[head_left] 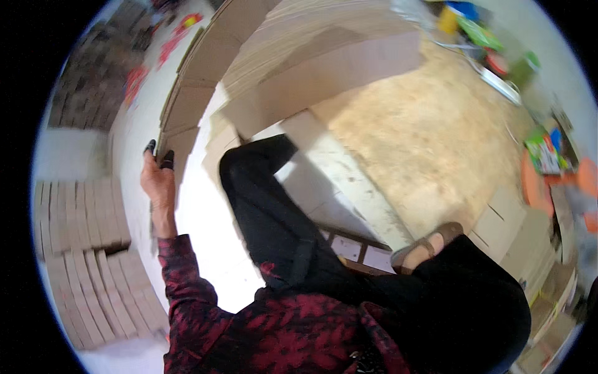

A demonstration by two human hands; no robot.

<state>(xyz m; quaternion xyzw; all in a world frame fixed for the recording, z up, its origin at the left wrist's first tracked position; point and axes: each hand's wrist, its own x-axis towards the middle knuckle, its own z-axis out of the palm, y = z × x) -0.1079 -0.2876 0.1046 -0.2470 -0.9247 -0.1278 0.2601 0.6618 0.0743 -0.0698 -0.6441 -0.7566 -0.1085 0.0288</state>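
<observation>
My left hand [158, 184], with black covers on its fingertips, is at the near end of a long brown cardboard piece [198, 93]. Its thumb lies on one face and a finger on the other, pinching the edge. The piece stretches away toward the top of the view and has crease lines and slits across it. Just right of it lies a large stack of flat cardboard [324, 81]. My right hand is out of sight.
Bundled flat cardboard [103, 299] stands at the left, with a darker pile [93, 81] farther back. A power strip [500, 85] lies at the far right, near an orange stool [537, 181]. Cardboard pieces [507, 218] lie right of my shoe [427, 246].
</observation>
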